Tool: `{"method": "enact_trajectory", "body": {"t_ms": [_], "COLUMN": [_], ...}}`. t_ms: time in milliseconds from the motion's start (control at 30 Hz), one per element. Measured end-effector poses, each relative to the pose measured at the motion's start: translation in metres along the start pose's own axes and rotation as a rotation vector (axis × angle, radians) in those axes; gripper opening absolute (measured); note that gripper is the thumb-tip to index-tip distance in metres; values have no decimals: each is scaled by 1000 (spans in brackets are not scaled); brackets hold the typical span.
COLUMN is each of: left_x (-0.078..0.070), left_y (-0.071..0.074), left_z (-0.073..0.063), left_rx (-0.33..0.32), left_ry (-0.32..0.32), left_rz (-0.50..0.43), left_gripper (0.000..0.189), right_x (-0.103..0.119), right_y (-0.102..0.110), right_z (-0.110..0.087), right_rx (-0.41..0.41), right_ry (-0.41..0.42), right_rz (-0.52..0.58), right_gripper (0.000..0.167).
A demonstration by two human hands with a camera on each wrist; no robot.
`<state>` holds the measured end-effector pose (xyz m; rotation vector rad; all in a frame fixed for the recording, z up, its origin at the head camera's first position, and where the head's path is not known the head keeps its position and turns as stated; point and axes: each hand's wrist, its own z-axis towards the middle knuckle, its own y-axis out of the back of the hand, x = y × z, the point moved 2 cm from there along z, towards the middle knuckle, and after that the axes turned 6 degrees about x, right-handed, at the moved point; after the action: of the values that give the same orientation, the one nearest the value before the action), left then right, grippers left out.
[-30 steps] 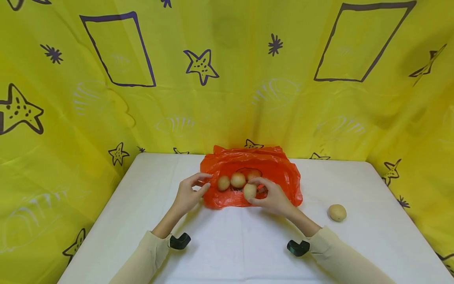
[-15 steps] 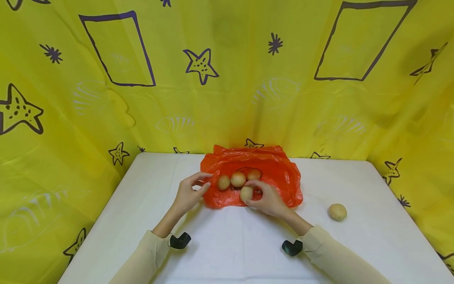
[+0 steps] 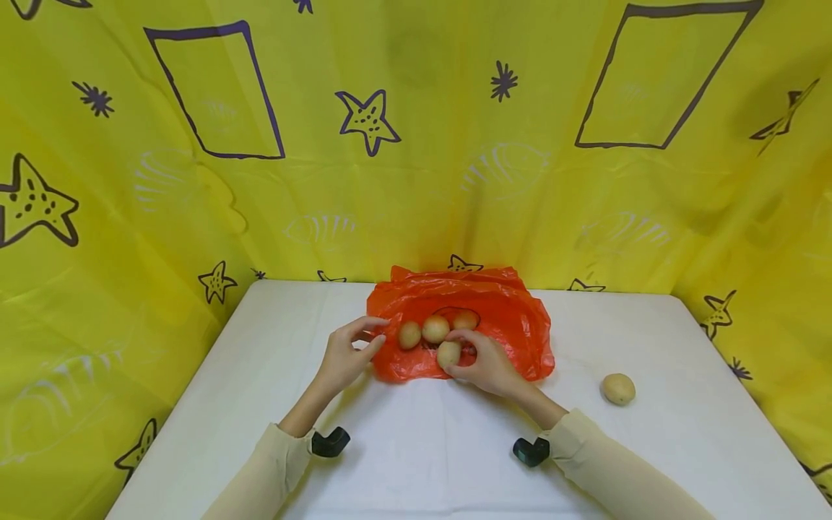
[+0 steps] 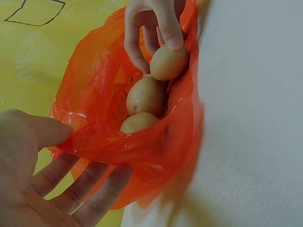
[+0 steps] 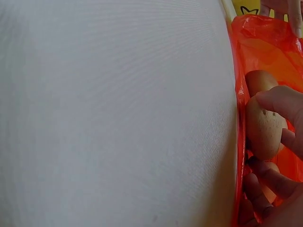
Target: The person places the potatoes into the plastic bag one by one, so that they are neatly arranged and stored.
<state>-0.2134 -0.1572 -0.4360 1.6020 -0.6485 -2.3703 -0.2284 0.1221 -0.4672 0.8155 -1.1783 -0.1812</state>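
An orange-red plastic bag [image 3: 520, 318] lies with its mouth facing me, several potatoes inside it. My right hand [image 3: 489, 363] pinches one potato [image 3: 448, 355] between thumb and fingers, low in the mouth of the bag. In the left wrist view that potato [image 4: 169, 63] is close against another potato [image 4: 146, 97]. My left hand [image 3: 344, 355] holds the left rim of the bag, thumb on the inner side and fingers behind the plastic [image 4: 109, 151]. Deeper inside, a further potato [image 3: 465, 320] sits at the back right.
Apart from the bag, a single potato [image 3: 618, 389] lies on the white tabletop [image 3: 416, 440] to the right. A yellow curtain [image 3: 429, 202] with drawn stars hangs right behind the table's back edge and along both sides.
My right hand has moved slightly left and down with its potato, toward the potatoes on the left. The left hand keeps its place at the rim.
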Motion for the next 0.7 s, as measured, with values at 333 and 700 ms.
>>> {"method": "enact_trajectory", "body": {"t_ms": [333,700], "left_x": [0,1], "left_y": [0,0], "left_z": [0,0], "left_rx": [7,4], "left_ry": [13,15], "left_rz": [4,12], "left_gripper": [22,22], "right_x": [2,4], "right_y": [0,2], "right_z": [3,3], "right_rx": [11,28], "right_ry": [-23,0], "right_rz": [-4,0], "right_gripper": [45,49]}}
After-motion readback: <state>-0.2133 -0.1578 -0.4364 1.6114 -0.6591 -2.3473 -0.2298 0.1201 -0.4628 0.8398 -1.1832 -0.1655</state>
